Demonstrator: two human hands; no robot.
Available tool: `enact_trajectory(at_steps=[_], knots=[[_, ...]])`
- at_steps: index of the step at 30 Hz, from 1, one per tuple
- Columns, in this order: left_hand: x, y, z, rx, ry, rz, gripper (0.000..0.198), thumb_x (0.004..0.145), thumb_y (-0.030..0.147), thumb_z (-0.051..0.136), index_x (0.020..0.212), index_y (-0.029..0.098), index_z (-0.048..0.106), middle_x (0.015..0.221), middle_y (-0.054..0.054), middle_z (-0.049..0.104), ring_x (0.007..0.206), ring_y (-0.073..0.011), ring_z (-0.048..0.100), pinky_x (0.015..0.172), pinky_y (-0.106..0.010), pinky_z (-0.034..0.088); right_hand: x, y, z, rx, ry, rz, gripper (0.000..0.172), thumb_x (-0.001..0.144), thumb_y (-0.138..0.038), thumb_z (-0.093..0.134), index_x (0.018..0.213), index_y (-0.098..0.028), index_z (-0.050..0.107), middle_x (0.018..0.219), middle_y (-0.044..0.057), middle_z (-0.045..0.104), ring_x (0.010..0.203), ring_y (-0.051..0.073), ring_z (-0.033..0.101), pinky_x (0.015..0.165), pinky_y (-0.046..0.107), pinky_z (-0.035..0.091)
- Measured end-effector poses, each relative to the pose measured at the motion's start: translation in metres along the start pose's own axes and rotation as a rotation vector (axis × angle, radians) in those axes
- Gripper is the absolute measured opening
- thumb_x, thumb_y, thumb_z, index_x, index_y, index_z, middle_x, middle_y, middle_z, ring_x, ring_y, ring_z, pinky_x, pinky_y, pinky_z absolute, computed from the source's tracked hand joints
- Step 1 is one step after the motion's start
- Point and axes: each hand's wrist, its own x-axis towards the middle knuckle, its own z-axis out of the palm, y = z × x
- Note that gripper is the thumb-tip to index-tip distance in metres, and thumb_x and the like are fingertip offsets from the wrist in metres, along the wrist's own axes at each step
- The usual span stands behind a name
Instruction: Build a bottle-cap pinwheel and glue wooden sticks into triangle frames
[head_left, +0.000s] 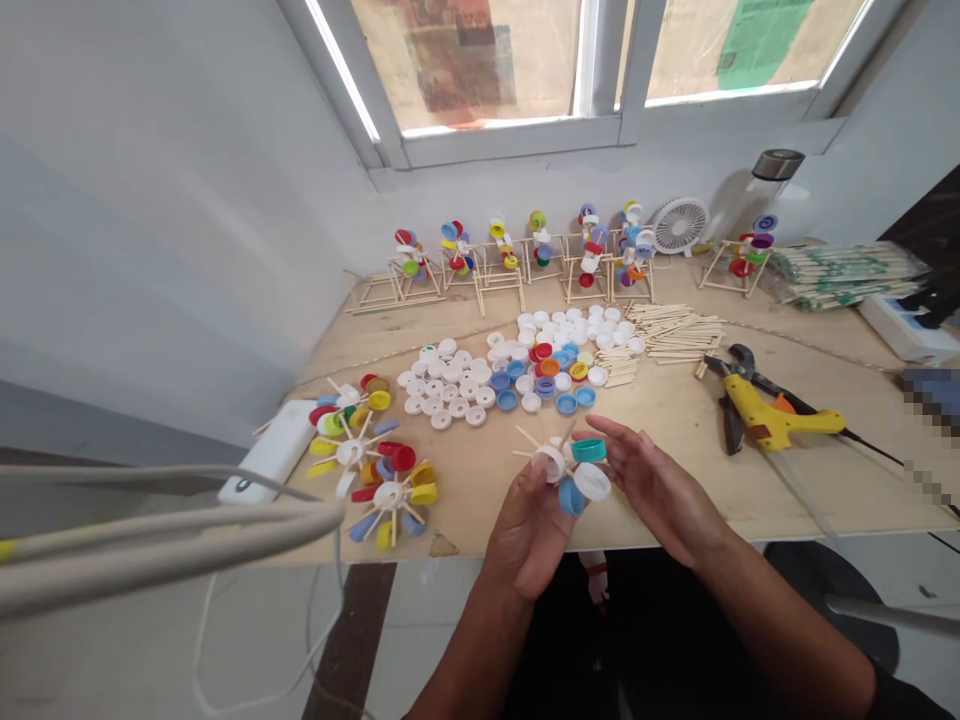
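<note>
My left hand (529,535) grips a small bottle-cap wheel by its white hub cap (551,463), above the table's front edge. Thin wooden sticks stick out of the hub. On some sticks sit a teal cap (589,451), a white cap (593,483) and a light blue cap (571,497); other sticks on the left are bare. My right hand (664,490) is open just to the right of the wheel, fingers stretched toward the teal cap. Whether its fingertips touch the cap I cannot tell.
Finished-looking cap wheels (390,495) lie at left beside a white power bank-like box (270,450). Loose white caps (450,385), coloured caps (551,370) and cut sticks (675,333) cover mid-table. A yellow glue gun (780,415) and cutter (742,360) lie right. Wheels on stick frames (502,265) line the back.
</note>
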Motion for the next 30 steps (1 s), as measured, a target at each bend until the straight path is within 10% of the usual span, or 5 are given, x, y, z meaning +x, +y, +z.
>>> enact_trajectory(at_steps=[10,30], knots=[[0.008,0.001,-0.007,0.111,-0.045,0.004,0.034,0.07,0.036,0.072,0.098,0.017,0.067,0.11,-0.008,0.066,0.107,-0.0259,0.058,0.094,-0.04,0.043,0.001,0.001,0.009,-0.143,-0.056,0.002,0.062,0.09,-0.057,0.028,0.144,-0.028,0.024,0.132,0.007,0.053,0.122,0.022,0.047,0.106,0.046,0.028],[0.002,0.007,-0.026,0.112,-0.081,-0.118,0.04,0.07,0.04,0.072,0.102,0.018,0.063,0.112,-0.01,0.066,0.108,-0.0295,0.058,0.091,-0.04,0.046,0.005,-0.01,-0.008,-0.349,-0.25,-0.007,0.062,0.091,-0.059,0.027,0.144,-0.028,0.026,0.127,0.008,0.057,0.119,0.023,0.051,0.104,0.05,0.03]])
